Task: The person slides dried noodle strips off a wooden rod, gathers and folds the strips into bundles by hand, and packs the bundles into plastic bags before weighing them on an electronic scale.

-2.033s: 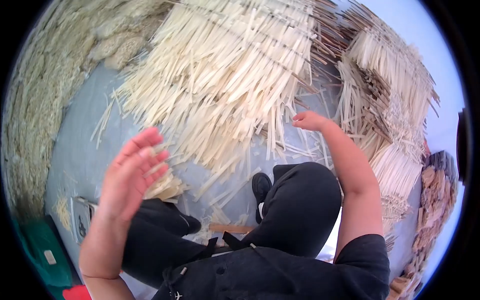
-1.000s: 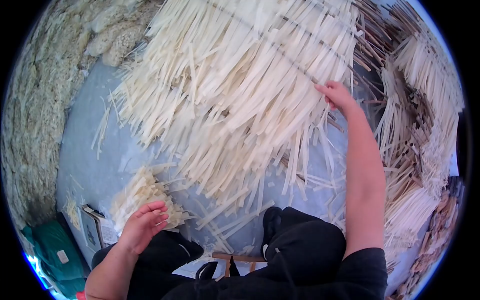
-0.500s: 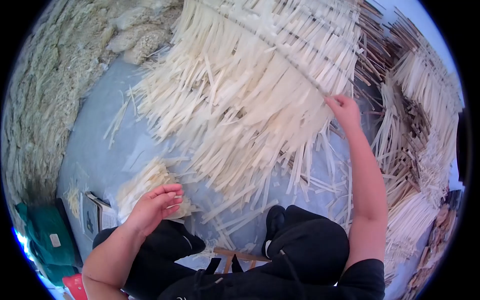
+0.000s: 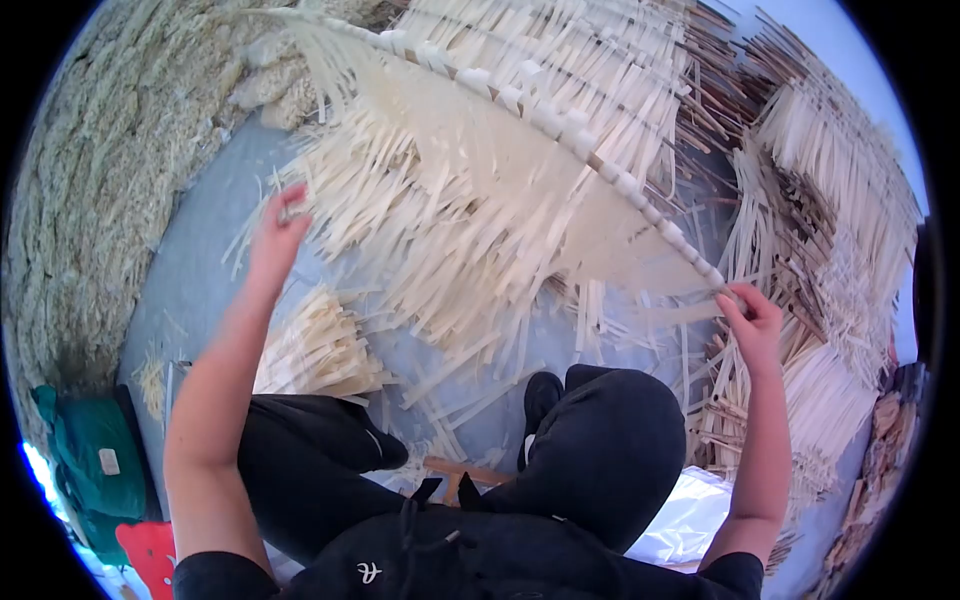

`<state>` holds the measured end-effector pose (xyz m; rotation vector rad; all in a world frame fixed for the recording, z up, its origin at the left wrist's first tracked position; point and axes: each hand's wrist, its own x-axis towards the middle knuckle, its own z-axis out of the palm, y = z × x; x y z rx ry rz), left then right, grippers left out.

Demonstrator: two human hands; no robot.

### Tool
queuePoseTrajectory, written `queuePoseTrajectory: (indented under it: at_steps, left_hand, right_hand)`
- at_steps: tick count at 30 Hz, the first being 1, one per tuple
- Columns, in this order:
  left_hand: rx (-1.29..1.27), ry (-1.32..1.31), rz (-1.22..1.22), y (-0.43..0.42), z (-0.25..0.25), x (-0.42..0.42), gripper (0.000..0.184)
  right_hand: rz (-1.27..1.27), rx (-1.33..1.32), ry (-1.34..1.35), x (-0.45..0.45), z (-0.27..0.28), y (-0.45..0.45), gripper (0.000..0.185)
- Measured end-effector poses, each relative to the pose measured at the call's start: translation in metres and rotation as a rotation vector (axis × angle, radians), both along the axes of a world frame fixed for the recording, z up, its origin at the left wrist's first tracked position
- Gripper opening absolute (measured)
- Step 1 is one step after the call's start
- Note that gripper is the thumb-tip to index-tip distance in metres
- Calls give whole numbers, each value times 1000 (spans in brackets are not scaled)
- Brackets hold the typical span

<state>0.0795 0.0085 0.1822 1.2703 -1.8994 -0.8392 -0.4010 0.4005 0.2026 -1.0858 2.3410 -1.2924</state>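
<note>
One stick (image 4: 500, 97), hung with pale strips (image 4: 500, 180), slants up and leftward from the right hand (image 4: 752, 318), whose thumb and fingers pinch its near end. Left hand (image 4: 281, 225) well apart from that grip: fingers half curled, thumb apart. Strip pile (image 4: 430, 285) between both hands; bundle (image 4: 320, 345) nearer the body than either.

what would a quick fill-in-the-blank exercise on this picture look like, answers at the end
The hand gripping one end of the long stick is the person's ____ one.
The trousers are ____ in colour.
The small mark on the front of the shirt is ____ in colour.

Missing words: right; black; white
</note>
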Motion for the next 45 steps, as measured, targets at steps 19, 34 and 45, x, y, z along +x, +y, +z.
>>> queuePoseTrajectory:
  at_steps: [19,34,45]
  left_hand:
    - [-176,-570,-486,4,-80,-92,20]
    - [-179,-524,-518,46,-88,-99,25]
    - [-66,-509,-521,47,-103,-116,28]
  right_hand:
    - [187,531,439,21,-92,96,21]
    - [106,481,515,37,-118,4,28]
    - [279,442,451,30,-163,-28,44]
